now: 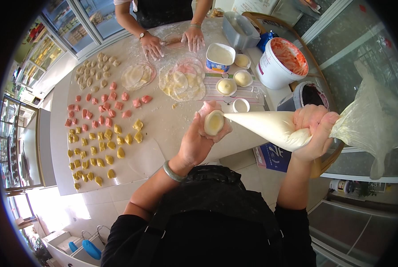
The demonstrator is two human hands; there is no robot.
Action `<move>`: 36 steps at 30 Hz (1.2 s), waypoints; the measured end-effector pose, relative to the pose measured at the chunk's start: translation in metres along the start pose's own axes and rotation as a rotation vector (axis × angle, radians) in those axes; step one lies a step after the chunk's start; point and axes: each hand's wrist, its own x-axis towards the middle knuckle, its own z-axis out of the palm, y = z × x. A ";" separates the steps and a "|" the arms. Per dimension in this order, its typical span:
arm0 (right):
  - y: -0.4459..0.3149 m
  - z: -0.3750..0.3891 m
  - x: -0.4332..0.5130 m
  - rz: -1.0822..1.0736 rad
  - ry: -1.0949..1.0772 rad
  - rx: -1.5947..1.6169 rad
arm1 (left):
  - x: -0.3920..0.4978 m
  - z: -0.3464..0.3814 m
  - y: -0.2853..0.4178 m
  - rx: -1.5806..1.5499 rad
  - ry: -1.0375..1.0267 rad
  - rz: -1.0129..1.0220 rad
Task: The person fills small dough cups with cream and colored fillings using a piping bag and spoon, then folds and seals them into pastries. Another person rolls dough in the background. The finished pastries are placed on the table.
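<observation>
On the palm of my left hand [197, 142] lies a pink dough wrapper [224, 128] with a small pale round cup shape [214, 122] on it. My right hand [314, 130] squeezes a clear piping bag [265, 125] full of cream, its twisted end trailing to the right. The bag's tip meets the cup's upper right edge. Just beyond stand an empty fluted paper cup [241, 105] and white filled pieces in paper cups [226, 86]. Stacks of thin floured wrappers [182, 81] lie farther up the table.
Yellow [100, 150], pink [105, 105] and pale dough pieces [92, 71] cover the table's left. Across it, a co-worker's floury hands [152, 46] rest on a rolling pin [173, 40]. A white bucket [280, 63], a dark-filled tub [302, 96] and a plastic container [240, 31] stand at right.
</observation>
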 end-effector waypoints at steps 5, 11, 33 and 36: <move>-0.013 0.003 -0.018 0.046 -0.065 0.117 | 0.001 -0.001 0.003 0.060 0.040 -0.002; -0.013 0.008 -0.009 0.063 0.089 0.127 | 0.001 0.010 -0.002 0.042 0.056 -0.043; -0.021 -0.011 -0.003 0.098 0.167 0.025 | 0.015 0.006 0.004 0.067 -0.095 -0.054; -0.010 -0.034 -0.013 0.152 0.231 0.194 | 0.018 0.008 0.000 0.075 -0.007 -0.073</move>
